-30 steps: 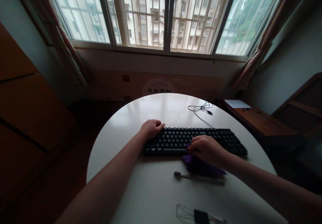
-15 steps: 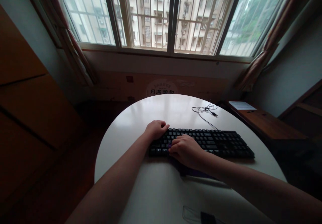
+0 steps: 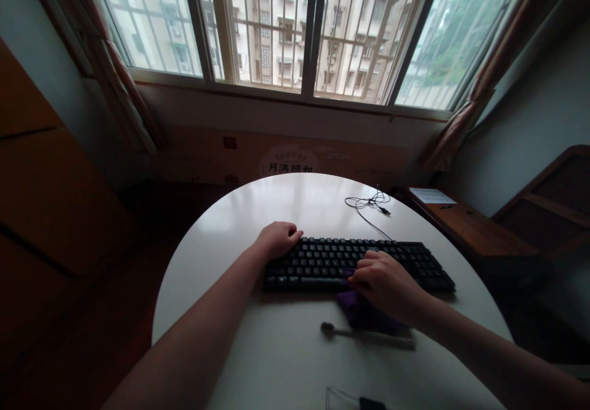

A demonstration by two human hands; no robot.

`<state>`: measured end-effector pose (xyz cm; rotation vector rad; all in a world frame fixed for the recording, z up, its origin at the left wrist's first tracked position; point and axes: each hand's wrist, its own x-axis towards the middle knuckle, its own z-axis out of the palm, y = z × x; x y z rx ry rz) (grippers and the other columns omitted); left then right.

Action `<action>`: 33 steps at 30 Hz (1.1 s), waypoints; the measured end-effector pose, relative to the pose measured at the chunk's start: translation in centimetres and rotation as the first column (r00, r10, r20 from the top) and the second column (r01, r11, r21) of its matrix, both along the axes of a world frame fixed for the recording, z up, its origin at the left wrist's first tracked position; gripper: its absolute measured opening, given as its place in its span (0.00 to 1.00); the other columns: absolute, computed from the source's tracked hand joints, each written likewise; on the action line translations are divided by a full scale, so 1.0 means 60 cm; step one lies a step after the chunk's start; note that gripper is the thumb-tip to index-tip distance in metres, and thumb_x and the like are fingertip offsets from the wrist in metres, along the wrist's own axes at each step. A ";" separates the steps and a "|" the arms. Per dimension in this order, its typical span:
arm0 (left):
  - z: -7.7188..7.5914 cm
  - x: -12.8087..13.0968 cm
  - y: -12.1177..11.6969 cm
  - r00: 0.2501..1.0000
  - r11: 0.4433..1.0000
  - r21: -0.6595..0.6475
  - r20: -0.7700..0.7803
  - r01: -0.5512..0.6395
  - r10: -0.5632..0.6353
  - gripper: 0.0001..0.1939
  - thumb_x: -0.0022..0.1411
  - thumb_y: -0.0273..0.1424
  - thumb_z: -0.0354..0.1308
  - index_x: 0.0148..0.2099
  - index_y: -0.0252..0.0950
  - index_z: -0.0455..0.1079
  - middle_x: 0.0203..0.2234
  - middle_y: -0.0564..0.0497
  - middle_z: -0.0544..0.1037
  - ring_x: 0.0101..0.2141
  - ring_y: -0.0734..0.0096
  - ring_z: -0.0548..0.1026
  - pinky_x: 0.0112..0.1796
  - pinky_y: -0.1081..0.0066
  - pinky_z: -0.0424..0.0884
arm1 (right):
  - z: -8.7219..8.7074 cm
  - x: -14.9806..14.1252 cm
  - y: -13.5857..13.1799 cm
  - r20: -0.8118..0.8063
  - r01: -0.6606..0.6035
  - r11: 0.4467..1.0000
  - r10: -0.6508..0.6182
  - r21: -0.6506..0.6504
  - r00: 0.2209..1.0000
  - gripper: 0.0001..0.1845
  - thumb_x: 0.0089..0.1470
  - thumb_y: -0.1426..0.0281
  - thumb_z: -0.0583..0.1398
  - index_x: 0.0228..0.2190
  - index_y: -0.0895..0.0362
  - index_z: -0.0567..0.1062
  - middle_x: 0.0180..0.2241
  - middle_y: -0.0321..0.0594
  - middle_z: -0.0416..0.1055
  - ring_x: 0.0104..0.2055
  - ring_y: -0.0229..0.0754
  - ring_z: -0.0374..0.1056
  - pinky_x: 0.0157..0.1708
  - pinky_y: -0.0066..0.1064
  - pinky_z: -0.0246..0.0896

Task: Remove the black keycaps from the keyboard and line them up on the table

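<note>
A black keyboard (image 3: 396, 261) lies across the round white table (image 3: 295, 213). My left hand (image 3: 276, 239) rests on the keyboard's far left corner with its fingers curled over the edge, holding it. On the keys near the middle of the front rows, my right hand (image 3: 385, 284) is closed on a purple cloth (image 3: 350, 302). The cloth hangs from under the hand onto the table in front of the keyboard. A small brush (image 3: 364, 334) with a pale handle lies just in front of the cloth.
The keyboard's black cable (image 3: 369, 204) coils on the table behind it. A clear item with a dark part (image 3: 354, 401) sits at the near edge. A wooden side surface with a paper (image 3: 431, 196) stands at the right, a window behind, wooden furniture at the left.
My right hand with the purple cloth slid left along the keys, then back right toward the middle. The left hand has stayed on the keyboard's corner.
</note>
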<state>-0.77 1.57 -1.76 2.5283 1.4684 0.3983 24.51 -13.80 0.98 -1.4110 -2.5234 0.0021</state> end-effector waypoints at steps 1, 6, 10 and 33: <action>0.001 0.000 -0.001 1.000 1.000 0.001 -0.005 0.004 -0.004 0.21 0.64 0.45 0.47 0.31 0.39 0.74 0.29 0.48 0.78 0.30 0.64 0.73 0.28 0.69 0.58 | 0.002 -0.001 -0.001 0.015 0.015 1.000 -0.015 0.001 1.000 0.07 0.52 0.75 0.64 0.24 0.53 0.79 0.26 0.34 0.75 0.32 0.39 0.62 0.36 0.33 0.49; 0.007 -0.003 -0.005 1.000 1.000 -0.006 -0.017 0.022 -0.022 0.21 0.64 0.45 0.47 0.32 0.39 0.74 0.29 0.48 0.79 0.31 0.63 0.73 0.28 0.69 0.58 | 0.004 -0.007 -0.002 0.063 0.087 0.996 -0.088 0.015 0.994 0.09 0.50 0.76 0.63 0.23 0.52 0.79 0.24 0.34 0.74 0.31 0.39 0.64 0.33 0.32 0.50; 0.004 -0.002 -0.003 0.999 0.999 -0.010 -0.024 0.040 -0.040 0.20 0.63 0.45 0.48 0.32 0.39 0.75 0.30 0.47 0.79 0.33 0.61 0.74 0.29 0.68 0.61 | -0.003 -0.013 0.002 0.018 0.027 0.999 -0.027 0.020 0.999 0.09 0.52 0.74 0.63 0.24 0.53 0.80 0.24 0.34 0.74 0.31 0.38 0.65 0.34 0.31 0.51; 0.001 0.000 -0.008 0.999 0.999 0.012 -0.035 0.038 -0.038 0.19 0.63 0.45 0.48 0.33 0.40 0.74 0.32 0.47 0.80 0.35 0.59 0.75 0.31 0.67 0.64 | -0.016 -0.147 0.041 -0.057 -0.144 0.989 0.146 0.041 0.988 0.07 0.53 0.72 0.63 0.25 0.53 0.79 0.25 0.34 0.74 0.30 0.37 0.64 0.32 0.29 0.52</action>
